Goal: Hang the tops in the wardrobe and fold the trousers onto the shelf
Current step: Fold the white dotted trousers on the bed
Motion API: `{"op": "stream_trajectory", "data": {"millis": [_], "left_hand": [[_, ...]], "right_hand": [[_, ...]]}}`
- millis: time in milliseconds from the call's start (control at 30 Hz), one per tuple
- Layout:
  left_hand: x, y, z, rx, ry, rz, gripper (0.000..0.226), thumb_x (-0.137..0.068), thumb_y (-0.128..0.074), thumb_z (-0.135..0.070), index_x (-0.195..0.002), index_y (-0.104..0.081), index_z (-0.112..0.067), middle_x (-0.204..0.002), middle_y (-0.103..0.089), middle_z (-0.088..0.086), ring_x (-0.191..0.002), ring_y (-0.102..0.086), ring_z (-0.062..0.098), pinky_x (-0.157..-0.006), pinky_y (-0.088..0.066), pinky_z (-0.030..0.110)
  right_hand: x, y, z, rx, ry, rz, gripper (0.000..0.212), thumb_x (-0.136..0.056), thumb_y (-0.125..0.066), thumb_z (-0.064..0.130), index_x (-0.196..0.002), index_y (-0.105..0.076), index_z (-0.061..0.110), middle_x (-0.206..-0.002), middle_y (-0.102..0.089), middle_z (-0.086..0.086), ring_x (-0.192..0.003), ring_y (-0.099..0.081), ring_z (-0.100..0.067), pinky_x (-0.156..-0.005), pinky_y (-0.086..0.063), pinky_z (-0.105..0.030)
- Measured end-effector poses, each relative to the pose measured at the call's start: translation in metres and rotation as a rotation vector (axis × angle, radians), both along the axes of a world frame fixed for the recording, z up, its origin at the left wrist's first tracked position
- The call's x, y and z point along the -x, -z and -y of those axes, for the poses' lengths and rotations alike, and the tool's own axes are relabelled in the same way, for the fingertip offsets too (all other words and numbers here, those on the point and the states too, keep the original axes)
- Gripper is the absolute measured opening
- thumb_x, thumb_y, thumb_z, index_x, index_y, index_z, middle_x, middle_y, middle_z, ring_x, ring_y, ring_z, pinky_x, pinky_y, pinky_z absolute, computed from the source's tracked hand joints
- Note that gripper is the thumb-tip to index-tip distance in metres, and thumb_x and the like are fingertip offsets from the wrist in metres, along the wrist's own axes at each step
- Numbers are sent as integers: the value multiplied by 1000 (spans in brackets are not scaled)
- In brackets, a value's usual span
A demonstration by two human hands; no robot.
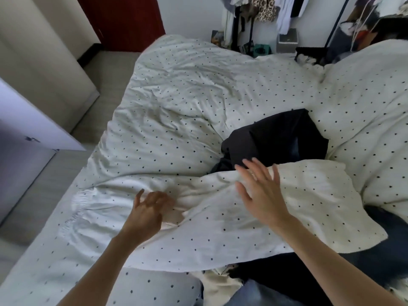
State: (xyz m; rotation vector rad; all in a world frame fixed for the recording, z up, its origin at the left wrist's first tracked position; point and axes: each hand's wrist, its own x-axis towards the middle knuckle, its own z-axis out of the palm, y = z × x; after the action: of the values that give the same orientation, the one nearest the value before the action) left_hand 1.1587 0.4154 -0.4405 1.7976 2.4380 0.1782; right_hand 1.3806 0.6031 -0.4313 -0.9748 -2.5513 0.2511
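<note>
A black garment [276, 138] lies in a hollow of the white dotted duvet [176, 96] on the bed, partly covered by a duvet fold. My right hand [260, 193] hovers open with spread fingers over that fold, just in front of the black garment. My left hand [148, 208] rests with loosely curled fingers on the duvet to the left, holding nothing that I can make out. More dark clothes [375, 250] and a pale blue denim piece [254, 292] peek out from under the duvet's near edge.
A white wardrobe door [26, 120] stands at the left beside a strip of grey floor [106, 69]. A clothes rail with hanging garments [265, 12] is against the far wall. Boxes and clutter [287, 40] sit behind the bed.
</note>
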Motion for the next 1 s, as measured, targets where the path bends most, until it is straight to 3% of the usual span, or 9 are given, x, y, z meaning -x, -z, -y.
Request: {"op": "stream_trajectory", "data": {"millis": [167,267,333,433,567,700,767,867,1000], "left_hand": [[37,12,22,-3,60,17,53,-57,-75,2,-105,-68,-20,-106,-64,3,-104,-63,24,-96,-34,60],[59,21,32,42,-50,76,48,-63,-80,-2,-107,-70,-19,-114,-64,4,-111,-59,26,-101,-31,60],[72,27,33,-7,-63,52,42,-57,-84,0,-95,-73,-14,-101,-68,8,-98,-65,31,-93,-38,61],[95,25,29,-147,-135,105,19,-69,-73,-1,-87,-71,-7,-83,-68,9,-81,-66,33,-88,-42,57],[127,22,19,-256,-267,186,13,-82,-61,-6,-93,-67,-5,-88,-66,10,-89,-62,34,-87,-37,46],[139,31,0,-152,-257,206,21,-89,-61,-22,-106,-65,-10,-102,-63,7,-103,-56,30,-92,-31,41],[145,40,1,-78,-321,250,34,-93,-54,-31,-123,-56,-16,-121,-55,6,-118,-46,28,-99,-29,42],[161,60,22,13,-335,222,55,-96,-41,-43,-146,-29,-23,-149,-31,2,-139,-24,22,-111,-15,47],[180,82,68,180,-323,178,61,-95,-15,-52,-147,12,-32,-158,11,-4,-145,10,22,-114,2,54]], "right_hand": [[53,-1,36,-80,-209,144,26,-79,-70,42,-68,-71,18,-69,-64,3,-75,-64,-18,-99,-39,-57],[60,8,45,-25,-223,322,31,-79,-66,48,-73,-71,18,-73,-65,3,-70,-65,-19,-97,-39,-51],[61,10,47,24,-172,380,37,-79,-64,53,-83,-72,17,-80,-69,2,-76,-67,-20,-99,-34,-53],[64,9,47,-49,-134,325,41,-81,-58,54,-82,-72,15,-73,-67,3,-71,-65,-20,-92,-37,-48],[69,1,38,-265,-39,266,35,-87,-46,37,-73,-67,12,-67,-59,1,-65,-58,-21,-82,-33,-37],[93,-1,31,-191,267,302,11,-83,-62,16,-85,-69,8,-81,-61,-9,-80,-59,-31,-89,-36,-49],[109,4,43,-131,332,271,23,-79,-70,13,-101,-68,6,-100,-64,-15,-98,-60,-35,-95,-34,-62],[148,14,91,-131,121,252,33,-90,-53,26,-117,-63,11,-123,-59,-13,-119,-54,-32,-101,-28,-65],[205,31,158,-77,-186,299,46,-90,-43,40,-127,-59,19,-137,-52,-10,-129,-46,-30,-99,-33,-66]]}}
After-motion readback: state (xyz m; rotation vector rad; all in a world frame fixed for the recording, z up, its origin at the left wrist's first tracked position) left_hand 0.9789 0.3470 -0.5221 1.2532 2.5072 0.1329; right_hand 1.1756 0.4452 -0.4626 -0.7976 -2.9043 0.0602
